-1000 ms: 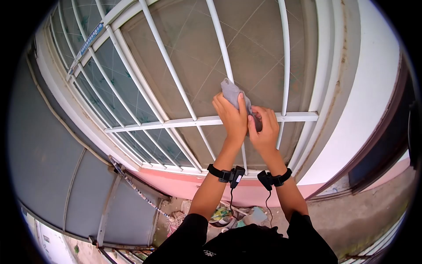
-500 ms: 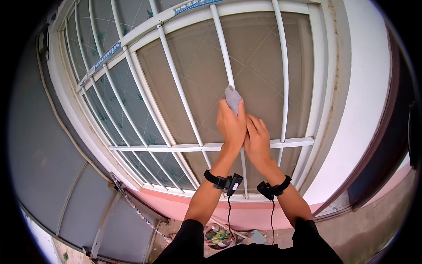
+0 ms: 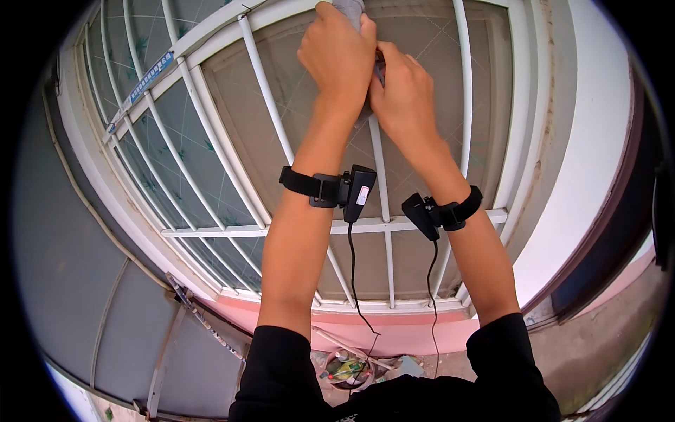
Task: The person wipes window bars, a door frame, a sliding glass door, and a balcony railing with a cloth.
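Observation:
A grey cloth (image 3: 348, 8) is wrapped around one upright white bar (image 3: 380, 169) of a window grille. My left hand (image 3: 337, 56) is closed around the cloth near the top of the view, with part of it showing above the thumb. Just below and to the right, my right hand (image 3: 404, 95) is closed on the cloth's lower part, fingers curled about the same bar. Much of the cloth is hidden behind the hands. Each wrist wears a black strap with a small black device and a cable.
More upright bars and a white crossbar (image 3: 408, 224) stand before the window glass. A grey metal panel (image 3: 70, 246) is on the left, a white wall (image 3: 580, 162) on the right. A container of bottles (image 3: 346, 371) sits on the ground below.
Both hands have moved up along the bar with the cloth, from just above the crossbar to near the top of the view. The camera view has shifted slightly.

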A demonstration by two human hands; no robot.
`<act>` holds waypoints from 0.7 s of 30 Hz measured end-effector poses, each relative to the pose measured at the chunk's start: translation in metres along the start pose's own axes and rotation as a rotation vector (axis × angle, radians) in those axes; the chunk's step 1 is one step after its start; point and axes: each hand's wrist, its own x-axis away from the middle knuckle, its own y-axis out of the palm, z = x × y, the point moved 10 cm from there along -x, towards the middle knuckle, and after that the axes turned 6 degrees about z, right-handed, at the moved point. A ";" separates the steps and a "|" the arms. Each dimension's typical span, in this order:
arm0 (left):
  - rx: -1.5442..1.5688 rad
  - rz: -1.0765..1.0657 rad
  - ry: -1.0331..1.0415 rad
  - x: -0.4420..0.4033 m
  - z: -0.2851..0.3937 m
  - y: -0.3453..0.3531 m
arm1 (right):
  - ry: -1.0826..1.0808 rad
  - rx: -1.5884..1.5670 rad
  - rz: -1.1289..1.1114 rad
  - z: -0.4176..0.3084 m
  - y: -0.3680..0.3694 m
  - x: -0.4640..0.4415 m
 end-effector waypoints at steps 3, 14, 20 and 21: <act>0.003 -0.072 -0.071 0.035 -0.011 -0.002 | 0.044 0.032 -0.036 0.009 0.001 0.037; 0.092 -0.230 -0.201 0.229 -0.042 -0.031 | 0.172 0.189 -0.495 0.012 -0.026 0.200; 0.238 -0.361 -0.318 0.281 -0.054 -0.086 | 0.342 -0.051 -0.653 -0.019 -0.050 0.241; 0.231 -0.364 -0.322 0.288 -0.051 -0.100 | 0.487 -0.168 -0.683 -0.022 -0.053 0.256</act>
